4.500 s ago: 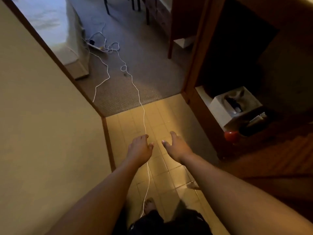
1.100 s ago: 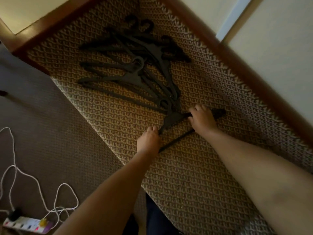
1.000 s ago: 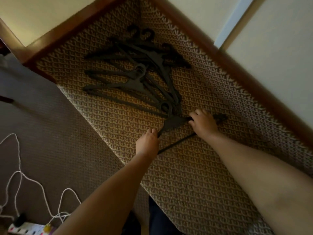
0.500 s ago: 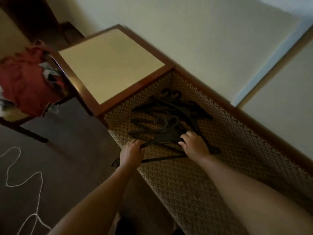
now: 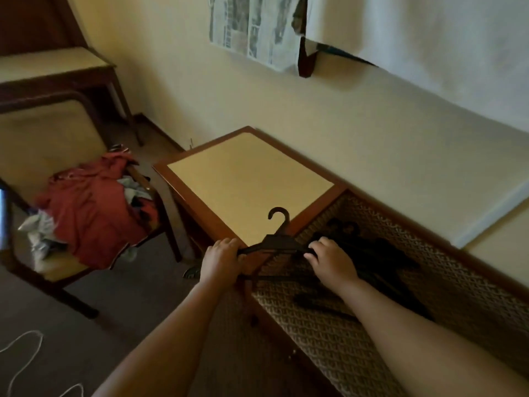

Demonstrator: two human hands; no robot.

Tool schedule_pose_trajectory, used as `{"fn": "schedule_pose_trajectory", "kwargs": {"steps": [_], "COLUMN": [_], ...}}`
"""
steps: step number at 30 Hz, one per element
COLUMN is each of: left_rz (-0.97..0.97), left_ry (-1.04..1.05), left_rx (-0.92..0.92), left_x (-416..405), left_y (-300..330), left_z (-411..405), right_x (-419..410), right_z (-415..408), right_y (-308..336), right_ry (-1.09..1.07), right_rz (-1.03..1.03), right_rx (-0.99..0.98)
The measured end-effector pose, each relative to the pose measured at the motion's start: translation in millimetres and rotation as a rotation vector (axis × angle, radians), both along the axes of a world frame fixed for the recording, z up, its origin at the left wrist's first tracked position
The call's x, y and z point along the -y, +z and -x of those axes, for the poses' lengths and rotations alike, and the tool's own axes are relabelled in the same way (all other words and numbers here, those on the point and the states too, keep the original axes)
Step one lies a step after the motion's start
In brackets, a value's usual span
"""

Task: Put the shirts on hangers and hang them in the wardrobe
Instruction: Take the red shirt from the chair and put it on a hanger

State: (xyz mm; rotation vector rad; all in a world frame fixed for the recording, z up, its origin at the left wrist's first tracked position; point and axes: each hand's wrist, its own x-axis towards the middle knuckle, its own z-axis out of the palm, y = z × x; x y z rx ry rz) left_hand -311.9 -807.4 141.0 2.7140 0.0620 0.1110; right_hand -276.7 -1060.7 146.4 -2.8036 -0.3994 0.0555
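Both hands hold one black plastic hanger [image 5: 279, 245], hook upward, raised over the corner where the tan-topped wooden counter [image 5: 249, 179] meets the woven-cushioned bench [image 5: 343, 325]. Left hand [image 5: 221, 257] has its fingers curled round the hanger's left shoulder end; right hand [image 5: 329, 259] grips the right shoulder, fingers wrapped over the bar. A pile of further black hangers [image 5: 372, 253] lies on the bench just behind the right hand, partly hidden. The shirts: a rumpled heap with a red shirt [image 5: 91, 213] on top, on the seat of the wooden armchair [image 5: 43, 138] to the left, well apart from the hanger. Wardrobe not in view. Judgement: hanger looks light and rigid, thin arms probably flex a little; one hand at the neck below the hook would suffice, freeing the other. Shirt is soft and limp, will drape and slip; best taken at the collar or shoulder seams, hanger arms fed through the neck opening one side at a time.
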Motion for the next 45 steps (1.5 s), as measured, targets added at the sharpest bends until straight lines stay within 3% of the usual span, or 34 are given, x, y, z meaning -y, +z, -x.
{"fn": "schedule_pose_trajectory", "kwargs": {"steps": [9, 17, 37, 45], "left_rz": [-0.016, -0.088, -0.108, -0.099], "left_ry": [-0.038, -0.152, -0.771, -0.819], "left_rx": [0.002, -0.067, -0.085, -0.16], "left_x": [-99, -157, -153, -126], "left_y": [2, 11, -25, -51], "left_z": [-108, -239, -532, -587], "right_x": [-92, -151, -198, -182], "right_z": [-101, -198, -352, -405], "right_y": [-8, -11, -34, -48], "right_ry": [0.013, -0.103, -0.753, -0.855], "right_rz": [-0.042, -0.106, -0.08, -0.033], "right_rx": [0.049, 0.028, -0.065, -0.204]}}
